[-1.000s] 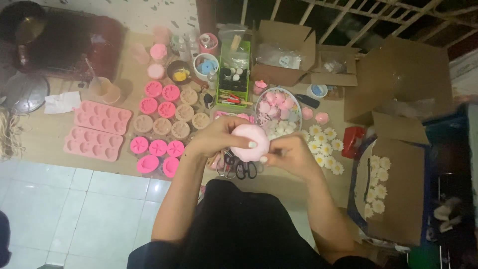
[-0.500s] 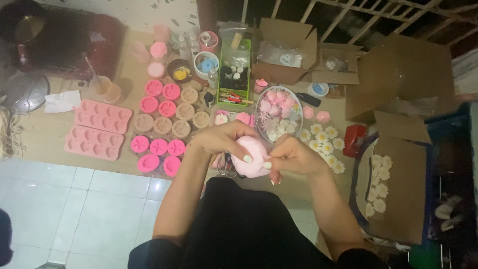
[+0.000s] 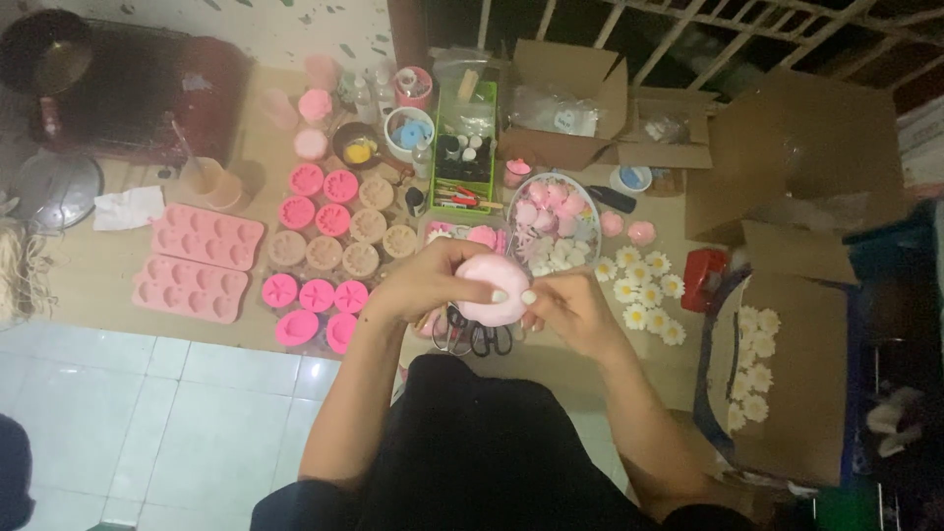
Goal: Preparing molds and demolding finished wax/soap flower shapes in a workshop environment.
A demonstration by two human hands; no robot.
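Hands at the centre of the view, both closed on one pale pink round mould [image 3: 495, 287]: left hand [image 3: 433, 280] wrapped over its top and left side, right hand [image 3: 568, 307] pinching its right edge with thumb and fingertips. Mould held in the air above black-handled scissors [image 3: 474, 336] lying on the tan mat [image 3: 98, 265], just in front of the dark-clothed lap. To the left, two pink tray moulds [image 3: 197, 258] side by side, then rows of small round pink and tan moulds [image 3: 334, 236]. Behind the hands, a clear bowl [image 3: 554, 218] of pink and white pieces; to the right, white daisy shapes [image 3: 649, 290] beside a cardboard box [image 3: 787, 374].
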